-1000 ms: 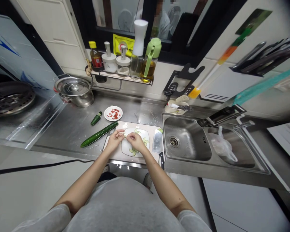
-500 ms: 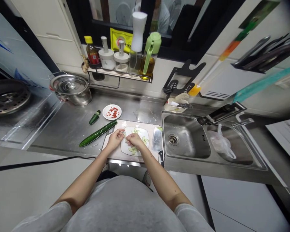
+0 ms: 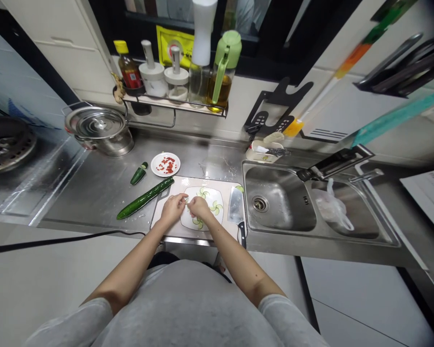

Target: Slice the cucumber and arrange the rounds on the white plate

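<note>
My left hand [image 3: 173, 207] is at the left side of a white plate [image 3: 213, 193], its fingertips pinched on a small pale green cucumber slice [image 3: 187, 200]. Close against it, my right hand [image 3: 199, 208] has its fingers closed at the same slice; the slice is mostly covered by the fingers. Thin cucumber slices [image 3: 216, 207] lie on the plate in curved pinwheel clusters. Under the plate is a light cutting board [image 3: 169, 232]. A cleaver [image 3: 235, 206] rests on the board's right side, with a cucumber piece [image 3: 240, 189] beside its tip.
Left of the board lie a long cucumber [image 3: 144, 198] and a short cut piece [image 3: 139, 173]. A small dish [image 3: 165, 164] holds red bits. A lidded steel pot [image 3: 101, 132] stands behind; a double sink [image 3: 280, 202] is at right. Bottles crowd a wall rack [image 3: 177, 102].
The camera view has tilted slightly downward. Both hands stay over the plate's left part, fingertips together, with only small finger movements. The cucumbers, dish and cleaver have not moved.
</note>
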A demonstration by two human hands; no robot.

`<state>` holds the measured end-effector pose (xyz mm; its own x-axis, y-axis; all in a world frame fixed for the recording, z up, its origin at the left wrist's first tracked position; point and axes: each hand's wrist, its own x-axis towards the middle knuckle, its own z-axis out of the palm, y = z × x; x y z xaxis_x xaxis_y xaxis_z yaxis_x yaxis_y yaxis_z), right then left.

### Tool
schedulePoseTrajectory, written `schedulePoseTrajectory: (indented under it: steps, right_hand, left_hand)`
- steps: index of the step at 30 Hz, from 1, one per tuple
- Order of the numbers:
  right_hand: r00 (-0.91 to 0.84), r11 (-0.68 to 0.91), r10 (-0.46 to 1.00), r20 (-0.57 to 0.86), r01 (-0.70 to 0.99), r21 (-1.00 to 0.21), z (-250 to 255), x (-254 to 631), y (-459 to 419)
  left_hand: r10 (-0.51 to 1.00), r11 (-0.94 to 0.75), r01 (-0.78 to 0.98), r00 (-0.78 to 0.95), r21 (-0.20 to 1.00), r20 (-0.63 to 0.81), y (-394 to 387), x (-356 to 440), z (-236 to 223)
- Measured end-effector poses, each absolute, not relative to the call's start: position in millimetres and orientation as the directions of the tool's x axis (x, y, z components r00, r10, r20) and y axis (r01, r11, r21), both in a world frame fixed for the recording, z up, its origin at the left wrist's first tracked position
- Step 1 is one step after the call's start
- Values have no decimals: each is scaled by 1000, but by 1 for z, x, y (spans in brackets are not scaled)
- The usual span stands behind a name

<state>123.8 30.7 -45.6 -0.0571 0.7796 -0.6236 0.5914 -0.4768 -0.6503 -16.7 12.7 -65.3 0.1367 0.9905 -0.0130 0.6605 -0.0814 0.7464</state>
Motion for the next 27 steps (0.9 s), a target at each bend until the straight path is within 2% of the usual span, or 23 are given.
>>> schedulePoseTrajectory:
  steps: [3, 7, 12, 17, 27]
  right_hand:
    - [-33, -336, 858, -513, 719, -609, -43, 122, 29]
    - [-117, -69, 921, -371, 889, -452, -39, 126, 17]
    - [-275, 157, 909, -314, 922, -355, -37, 135, 1]
    - [-305, 205, 888, -343, 932, -298, -37, 136, -3]
    - [-300, 181, 898, -323, 919, -350, -42, 134, -3]
  left_hand:
    - [983, -153, 721, 180, 676, 30, 15, -17, -68]
    - [975, -210, 757, 211, 619, 72, 15, -21, -69]
    - [956, -278, 753, 278, 596, 95, 16, -28, -70]
    - [956, -278, 761, 275, 586, 97, 17, -28, -72]
    - [970, -234, 778, 230, 583, 82, 19, -26, -68]
